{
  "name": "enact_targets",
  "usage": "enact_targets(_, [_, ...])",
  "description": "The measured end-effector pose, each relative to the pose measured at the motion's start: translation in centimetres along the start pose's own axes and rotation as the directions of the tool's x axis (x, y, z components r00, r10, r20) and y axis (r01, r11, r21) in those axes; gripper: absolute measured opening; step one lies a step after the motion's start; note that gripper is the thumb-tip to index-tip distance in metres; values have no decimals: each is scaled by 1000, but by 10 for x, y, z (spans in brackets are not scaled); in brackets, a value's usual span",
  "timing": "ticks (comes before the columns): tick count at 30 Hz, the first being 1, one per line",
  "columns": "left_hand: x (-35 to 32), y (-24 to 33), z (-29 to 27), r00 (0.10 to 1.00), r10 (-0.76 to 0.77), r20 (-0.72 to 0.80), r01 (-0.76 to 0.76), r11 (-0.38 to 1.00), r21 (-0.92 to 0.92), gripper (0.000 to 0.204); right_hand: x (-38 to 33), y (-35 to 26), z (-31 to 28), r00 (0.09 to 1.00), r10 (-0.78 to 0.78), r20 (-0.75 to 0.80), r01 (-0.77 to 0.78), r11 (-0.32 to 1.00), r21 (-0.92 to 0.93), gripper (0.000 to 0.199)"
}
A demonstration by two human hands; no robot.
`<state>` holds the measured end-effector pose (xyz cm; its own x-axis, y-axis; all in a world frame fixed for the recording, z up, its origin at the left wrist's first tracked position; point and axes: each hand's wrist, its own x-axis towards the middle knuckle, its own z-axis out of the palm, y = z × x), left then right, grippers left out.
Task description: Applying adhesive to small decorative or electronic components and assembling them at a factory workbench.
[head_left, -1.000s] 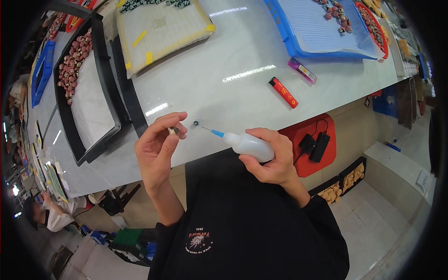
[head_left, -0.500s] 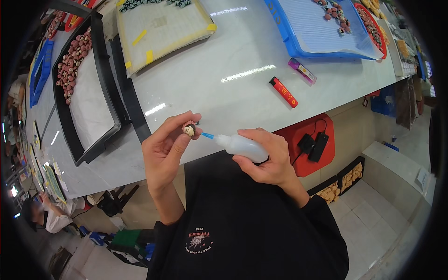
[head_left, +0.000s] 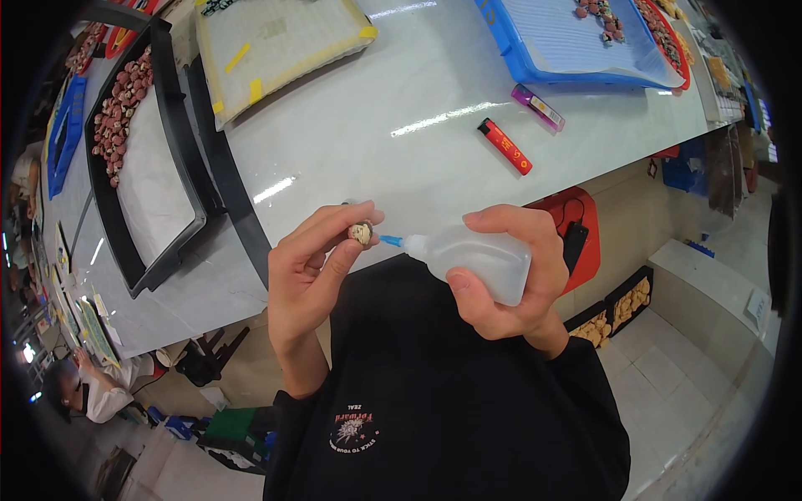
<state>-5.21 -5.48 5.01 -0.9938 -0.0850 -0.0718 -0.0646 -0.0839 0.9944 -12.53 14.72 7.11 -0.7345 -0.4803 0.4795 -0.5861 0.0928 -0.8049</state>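
Between the thumb and fingertips of my left hand (head_left: 313, 271) is a small round figurine piece (head_left: 360, 233), cream-coloured on the side that shows, with a darker part partly hidden by the fingers. My right hand (head_left: 518, 275) grips a translucent white squeeze bottle (head_left: 484, 260), lying nearly level. Its thin blue nozzle tip (head_left: 390, 240) points left at the piece and ends close beside my left fingertips; whether it touches cannot be made out. Both hands are above the near edge of the table.
A black tray (head_left: 196, 179) with many small pink-and-cream pieces stands at left. Beyond are a yellow-taped pale board (head_left: 284, 54) and a blue tray (head_left: 506, 50). Red (head_left: 505, 147) and purple (head_left: 539, 108) lighters lie on the table (head_left: 334, 142). A red stool (head_left: 589, 259) holds black devices.
My right hand has shifted right, its fingers more spread around the bottle, showing more of it. My left hand moved slightly right with the piece, which looks turned. The view has tilted a little.
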Motion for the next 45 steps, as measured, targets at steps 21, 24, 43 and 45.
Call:
enact_targets(21, [-11, -3, -4, 999, -37, 26, 39, 995, -90, 30, -2, -12, 5, 999, 40, 15, -39, 999, -20, 39])
enact_targets(24, [-10, -4, -4, 999, -40, 26, 42, 994, -102, 31, -2, -12, 4, 998, 64, 2, -64, 998, -12, 38])
enact_targets(43, [-27, -10, -50, 981, 29, -190, -104, 910, -401, 35, 7, 81, 44, 881, 472, -15, -405, 772, 490, 37])
enact_targets(45, [-28, -13, -50, 981, 20, -195, -109, 884, -454, 33, 19, 84, 52, 909, 416, 41, -402, 844, 354, 38])
